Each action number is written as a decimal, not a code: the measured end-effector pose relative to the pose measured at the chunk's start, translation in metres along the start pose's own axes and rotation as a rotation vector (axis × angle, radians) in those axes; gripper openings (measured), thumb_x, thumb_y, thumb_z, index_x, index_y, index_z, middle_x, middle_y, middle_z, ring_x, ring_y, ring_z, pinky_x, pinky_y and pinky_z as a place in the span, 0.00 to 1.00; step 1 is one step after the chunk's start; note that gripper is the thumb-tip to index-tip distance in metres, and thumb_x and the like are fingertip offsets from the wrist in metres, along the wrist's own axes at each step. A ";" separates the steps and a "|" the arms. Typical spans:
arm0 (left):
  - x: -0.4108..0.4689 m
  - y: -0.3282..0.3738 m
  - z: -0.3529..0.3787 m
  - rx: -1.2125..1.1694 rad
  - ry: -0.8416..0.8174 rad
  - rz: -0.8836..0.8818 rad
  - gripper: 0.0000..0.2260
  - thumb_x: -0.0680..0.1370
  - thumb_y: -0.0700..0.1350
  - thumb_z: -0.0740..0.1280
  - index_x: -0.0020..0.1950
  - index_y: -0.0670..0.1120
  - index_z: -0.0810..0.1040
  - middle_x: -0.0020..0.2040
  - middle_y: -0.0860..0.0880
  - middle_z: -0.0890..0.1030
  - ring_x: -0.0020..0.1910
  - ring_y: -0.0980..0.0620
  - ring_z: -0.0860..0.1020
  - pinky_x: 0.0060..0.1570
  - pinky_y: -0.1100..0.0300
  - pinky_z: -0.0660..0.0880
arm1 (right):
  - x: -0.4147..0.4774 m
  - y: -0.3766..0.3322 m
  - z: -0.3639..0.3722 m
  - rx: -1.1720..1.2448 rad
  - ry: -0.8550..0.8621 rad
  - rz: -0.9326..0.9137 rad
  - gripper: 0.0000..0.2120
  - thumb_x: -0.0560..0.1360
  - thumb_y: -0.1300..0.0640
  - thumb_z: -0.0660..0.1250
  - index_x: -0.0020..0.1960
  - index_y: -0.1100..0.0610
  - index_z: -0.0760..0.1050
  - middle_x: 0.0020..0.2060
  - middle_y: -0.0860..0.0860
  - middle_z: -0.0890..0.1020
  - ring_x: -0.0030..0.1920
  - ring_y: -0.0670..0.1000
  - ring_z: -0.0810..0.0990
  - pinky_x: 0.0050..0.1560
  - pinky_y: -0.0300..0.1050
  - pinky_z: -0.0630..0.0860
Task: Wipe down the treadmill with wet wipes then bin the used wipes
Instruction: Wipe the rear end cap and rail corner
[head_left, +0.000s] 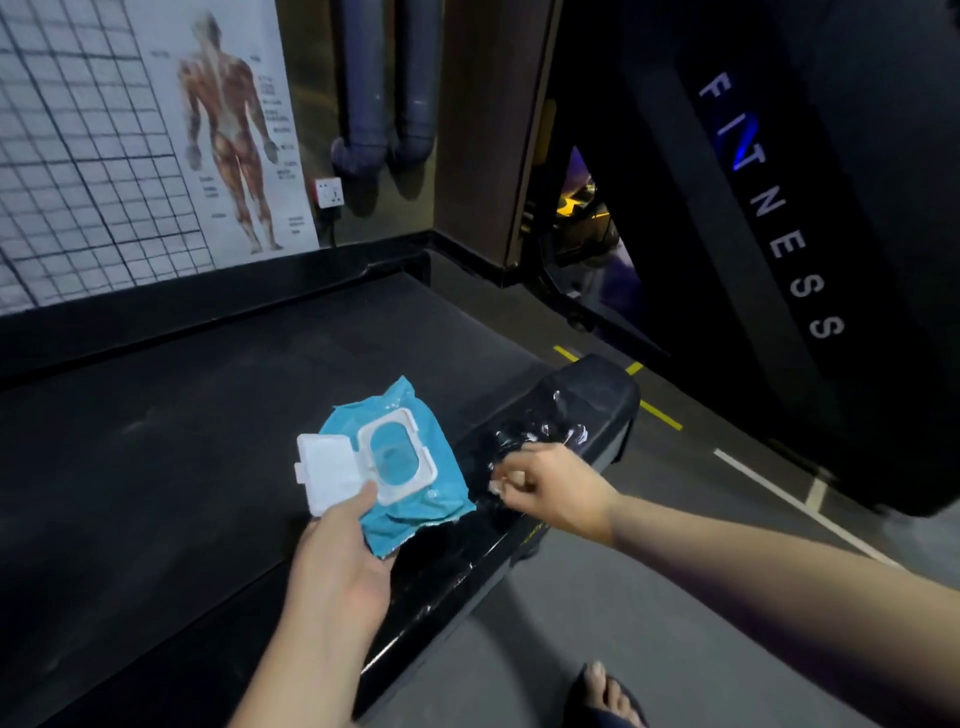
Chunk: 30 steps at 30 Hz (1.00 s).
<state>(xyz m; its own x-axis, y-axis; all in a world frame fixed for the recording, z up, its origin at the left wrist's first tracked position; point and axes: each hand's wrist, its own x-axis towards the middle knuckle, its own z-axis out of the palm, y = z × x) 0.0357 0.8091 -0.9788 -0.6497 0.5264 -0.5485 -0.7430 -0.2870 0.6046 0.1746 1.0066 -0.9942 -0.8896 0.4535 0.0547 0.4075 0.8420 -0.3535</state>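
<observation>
My left hand (343, 551) holds a blue wet wipes pack (415, 499) from below, thumb on its white flip lid (332, 473), which stands open. The pack's opening shows no wipe sticking out. It hovers over the right edge of the dark treadmill belt (208, 441). My right hand (550, 488) is just right of the pack, above the glossy black side rail (519, 545), fingers curled with thumb and forefinger close together. I see no wipe in them. Shiny wet-looking streaks (550, 431) mark the rail beyond my right hand.
A black upright with the word FITNESS (769, 208) rises on the right. On the wall behind hang an anatomy poster (228, 130) and a socket (329, 193). Grey floor with yellow and white lines (660, 415) lies right of the rail, near my foot (608, 696).
</observation>
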 end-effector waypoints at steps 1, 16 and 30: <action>0.003 -0.002 0.000 -0.007 -0.002 0.000 0.15 0.82 0.36 0.66 0.68 0.47 0.79 0.58 0.44 0.86 0.58 0.41 0.84 0.67 0.40 0.76 | -0.002 0.004 0.006 0.011 -0.006 0.009 0.08 0.74 0.55 0.67 0.51 0.51 0.83 0.43 0.47 0.82 0.46 0.46 0.79 0.54 0.43 0.77; 0.020 -0.005 -0.003 0.039 -0.016 -0.050 0.16 0.82 0.35 0.66 0.67 0.48 0.79 0.58 0.44 0.86 0.56 0.41 0.85 0.64 0.41 0.78 | -0.009 0.045 0.027 -0.137 -0.070 -0.043 0.07 0.82 0.54 0.64 0.54 0.53 0.80 0.46 0.47 0.70 0.40 0.48 0.73 0.43 0.40 0.71; 0.021 -0.013 -0.001 0.072 0.060 -0.065 0.15 0.81 0.34 0.66 0.65 0.46 0.80 0.56 0.44 0.87 0.52 0.42 0.86 0.63 0.41 0.79 | -0.023 0.054 0.015 -0.023 0.055 0.043 0.06 0.75 0.55 0.69 0.48 0.46 0.82 0.42 0.44 0.73 0.40 0.39 0.75 0.45 0.34 0.72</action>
<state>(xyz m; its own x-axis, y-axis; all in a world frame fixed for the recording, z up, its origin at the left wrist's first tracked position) 0.0312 0.8225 -0.9987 -0.6104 0.4925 -0.6204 -0.7720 -0.1943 0.6052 0.2140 1.0368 -1.0282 -0.8590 0.5039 0.0910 0.4501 0.8278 -0.3348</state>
